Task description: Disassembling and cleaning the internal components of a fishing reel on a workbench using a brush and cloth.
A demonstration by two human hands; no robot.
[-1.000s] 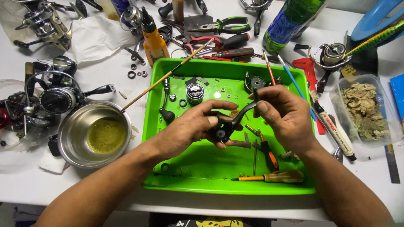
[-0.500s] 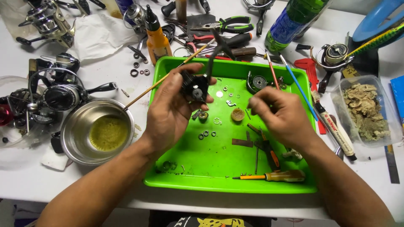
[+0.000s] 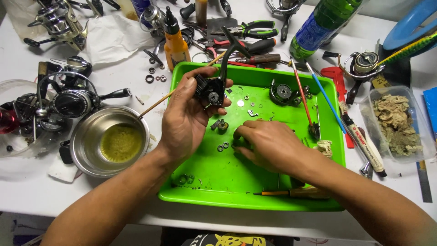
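Two hands work over one green tray [image 3: 218, 182]. The left hand [image 3: 184, 120] holds one black reel body [image 3: 210, 90] up above the tray's back part. Its fingers [image 3: 205, 75] curl over the top and its thumb presses from below, so the reel body is pinched tight. One thin black arm of the reel body sticks up past the tray's far rim.

The right hand [image 3: 266, 143] lies palm down on the tray floor, near the middle. Its fingers [image 3: 243, 132] are bent and close together, tips down among small parts. I cannot tell if they pinch anything.

Two little rings [image 3: 223, 146] lie just beside those fingertips. One small brown part [image 3: 222, 125] stands between the two hands. One round metal part [image 3: 282, 92] sits at the back of the tray. One screwdriver [image 3: 291, 192] lies along the front.

Left of the tray stands one steel bowl [image 3: 88, 146] with yellow stuff in it. One orange bottle [image 3: 175, 41] stands behind the tray. One green bottle [image 3: 323, 23] lies at the back right. One clear tub [image 3: 398, 123] sits to the right.
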